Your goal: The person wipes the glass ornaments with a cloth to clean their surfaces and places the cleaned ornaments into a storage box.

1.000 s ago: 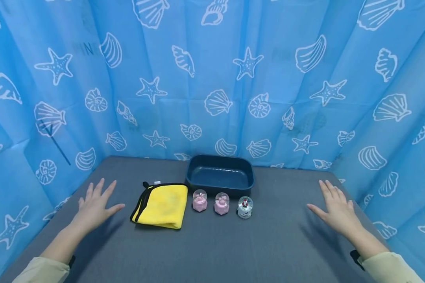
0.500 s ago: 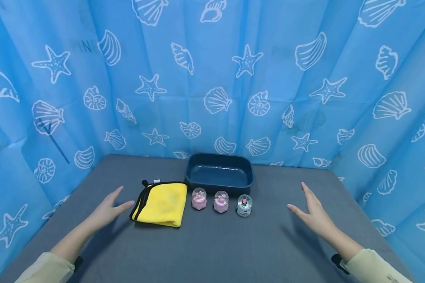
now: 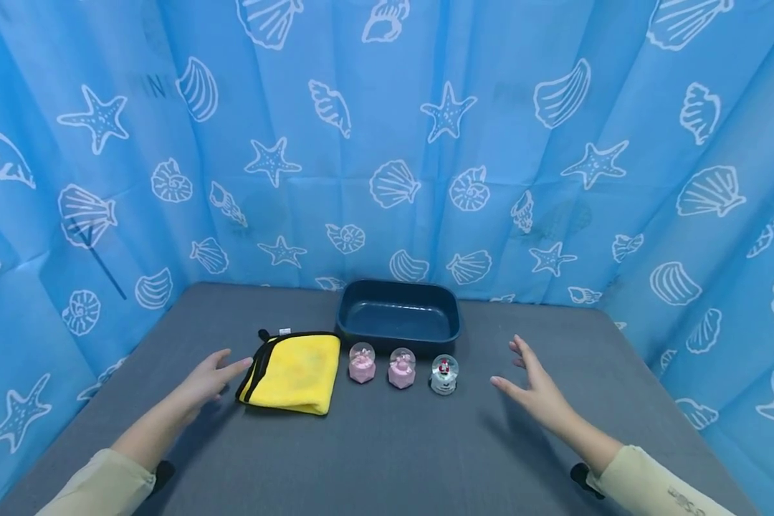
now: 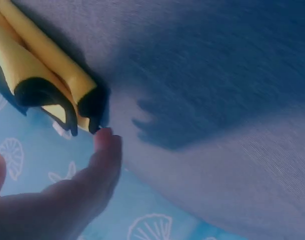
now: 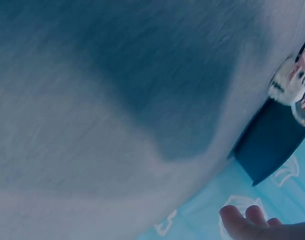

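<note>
My left hand [image 3: 205, 383] hovers at the left edge of a folded yellow cloth [image 3: 299, 373] with black trim, fingers loosely bent and holding nothing. In the left wrist view, the layered folds of the yellow cloth [image 4: 52, 65] lie beyond my fingers. On the other side, my right hand [image 3: 535, 390] is held over the table, thumb and fingers apart, with nothing in it. Nearest to it stands a white snow globe [image 3: 443, 374] with a small red figure inside. Two pink snow globes, one in the middle [image 3: 402, 369] and one at left [image 3: 362, 363], stand in line with it.
A dark blue rectangular dish [image 3: 400, 322] sits behind the snow globes, near the table's back edge. The grey table [image 3: 387, 459] is bordered at the back and sides by a blue curtain [image 3: 348, 165] printed with white shells and starfish.
Both hands have moved inward, the left toward the yellow cloth and the right toward the white snow globe. Their spread fingers have relaxed. The objects on the table stay in place.
</note>
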`<state>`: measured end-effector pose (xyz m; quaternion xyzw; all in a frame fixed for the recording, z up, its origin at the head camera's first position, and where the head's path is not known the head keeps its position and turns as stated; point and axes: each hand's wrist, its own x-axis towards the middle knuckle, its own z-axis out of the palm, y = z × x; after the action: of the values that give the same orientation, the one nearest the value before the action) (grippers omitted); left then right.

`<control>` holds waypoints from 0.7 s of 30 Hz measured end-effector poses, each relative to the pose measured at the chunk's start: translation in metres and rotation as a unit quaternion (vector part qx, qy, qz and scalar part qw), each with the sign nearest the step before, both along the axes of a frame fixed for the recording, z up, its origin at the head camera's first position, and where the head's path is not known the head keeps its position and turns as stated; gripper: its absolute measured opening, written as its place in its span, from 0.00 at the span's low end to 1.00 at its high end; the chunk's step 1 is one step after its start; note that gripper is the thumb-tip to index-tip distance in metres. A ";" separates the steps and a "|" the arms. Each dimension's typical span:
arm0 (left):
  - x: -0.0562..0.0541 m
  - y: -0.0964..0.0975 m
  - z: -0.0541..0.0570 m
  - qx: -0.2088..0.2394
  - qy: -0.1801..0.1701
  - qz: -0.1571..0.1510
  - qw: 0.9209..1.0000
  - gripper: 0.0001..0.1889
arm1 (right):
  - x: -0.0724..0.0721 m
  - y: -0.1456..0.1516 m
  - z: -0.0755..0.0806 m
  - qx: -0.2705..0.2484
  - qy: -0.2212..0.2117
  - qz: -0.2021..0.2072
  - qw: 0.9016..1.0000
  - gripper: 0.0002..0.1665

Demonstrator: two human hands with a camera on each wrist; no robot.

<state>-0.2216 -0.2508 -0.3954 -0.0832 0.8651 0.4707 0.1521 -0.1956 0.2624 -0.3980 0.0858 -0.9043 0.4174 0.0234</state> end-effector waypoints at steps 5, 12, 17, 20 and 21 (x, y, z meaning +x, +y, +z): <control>-0.007 0.003 -0.007 0.005 -0.018 0.023 1.000 0.51 | -0.004 -0.010 -0.004 -0.022 -0.009 0.008 1.000 0.52; -0.015 0.004 -0.014 0.031 -0.042 0.048 0.997 0.46 | -0.008 -0.020 -0.012 -0.038 -0.033 0.008 0.999 0.52; -0.020 0.008 -0.018 0.028 -0.047 0.054 0.997 0.43 | -0.009 -0.027 -0.016 -0.049 -0.037 0.012 0.998 0.51; -0.025 0.010 -0.018 0.017 -0.051 0.056 0.997 0.42 | -0.013 -0.031 -0.018 -0.057 -0.049 0.010 0.997 0.51; -0.027 0.011 -0.019 0.013 -0.055 0.058 0.997 0.42 | -0.014 -0.032 -0.018 -0.060 -0.053 0.008 0.997 0.51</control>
<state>-0.2486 -0.2399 -0.4142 -0.1564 0.8430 0.4848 0.1728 -0.2098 0.2301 -0.4165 0.0693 -0.8768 0.4752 -0.0230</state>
